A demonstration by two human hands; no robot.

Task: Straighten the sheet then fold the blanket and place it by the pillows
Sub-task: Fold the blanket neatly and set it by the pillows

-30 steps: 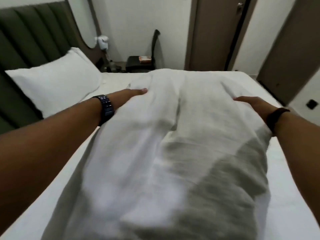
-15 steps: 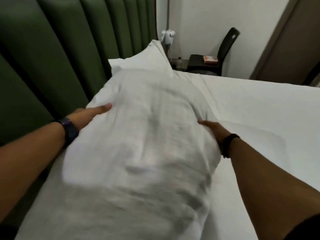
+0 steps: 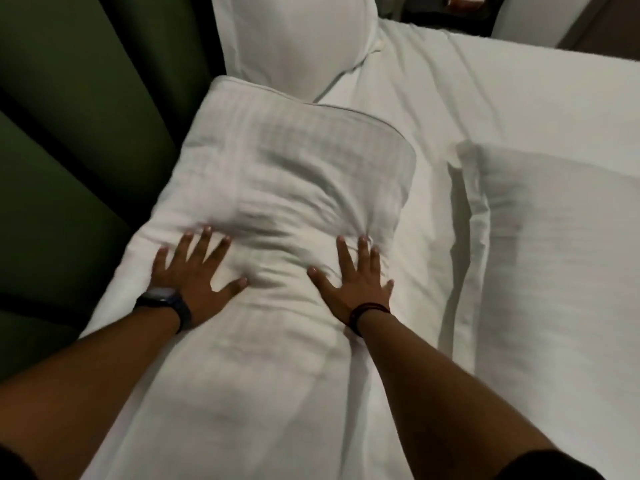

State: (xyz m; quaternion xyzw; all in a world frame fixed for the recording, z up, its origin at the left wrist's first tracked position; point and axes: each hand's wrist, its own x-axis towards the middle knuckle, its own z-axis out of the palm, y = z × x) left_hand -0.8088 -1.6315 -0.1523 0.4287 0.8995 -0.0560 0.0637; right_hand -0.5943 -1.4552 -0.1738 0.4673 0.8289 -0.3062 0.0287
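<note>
Head view: folded blanket (image 3: 294, 188) now down on sheet (image 3: 485, 81), no longer carried by its sides.
Left hand (image 3: 194, 271) and right hand (image 3: 353, 282) flat on top, fingers spread, gripping nothing. Bundle under both palms, along green headboard (image 3: 69, 133), far end at upper pillow (image 3: 294, 39), second pillow (image 3: 554, 254) near. Near end cut off; weave blurred.
</note>
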